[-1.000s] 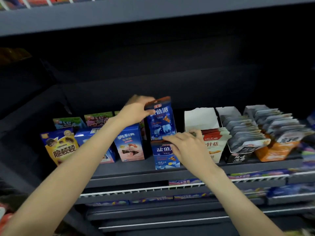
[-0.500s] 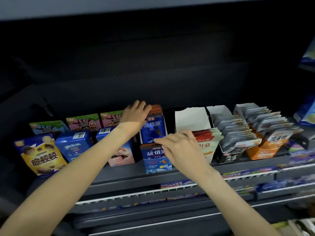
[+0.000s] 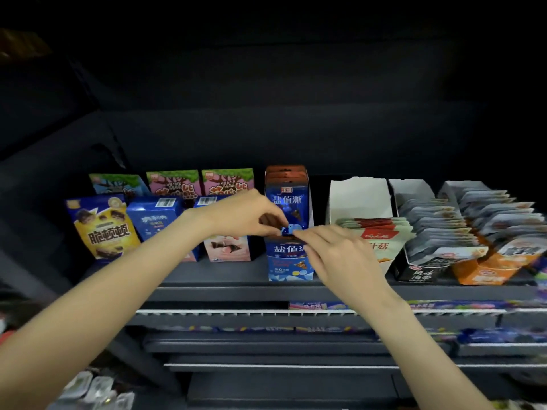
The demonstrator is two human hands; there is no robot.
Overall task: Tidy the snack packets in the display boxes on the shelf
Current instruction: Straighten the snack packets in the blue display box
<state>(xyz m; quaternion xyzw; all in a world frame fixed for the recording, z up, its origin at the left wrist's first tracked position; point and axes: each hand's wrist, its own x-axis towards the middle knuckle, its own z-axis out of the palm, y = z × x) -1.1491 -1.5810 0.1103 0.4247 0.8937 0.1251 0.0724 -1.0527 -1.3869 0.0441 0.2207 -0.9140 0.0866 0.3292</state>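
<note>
A blue display box point(image 3: 288, 263) stands at the front of the dark shelf point(image 3: 225, 275). Several blue snack packets point(image 3: 288, 199) with orange tops stand upright in it. My left hand point(image 3: 244, 216) is at the lower left of the front packet, fingers curled and pinching its bottom edge. My right hand point(image 3: 334, 254) reaches in from the right, fingertips touching the same lower edge, and covers the box's right side.
Left of the box stand pink point(image 3: 226, 250), blue point(image 3: 155, 216) and yellow point(image 3: 102, 229) snack boxes, with green-topped ones point(image 3: 173, 183) behind. To the right sit a white box of red-white packets point(image 3: 359, 196), a dark box of grey packets point(image 3: 438, 232) and an orange box point(image 3: 491, 267).
My left hand has come down from the top of the blue packets to their lower front edge. The packets now stand settled in the box. The camera view shifted right and down.
</note>
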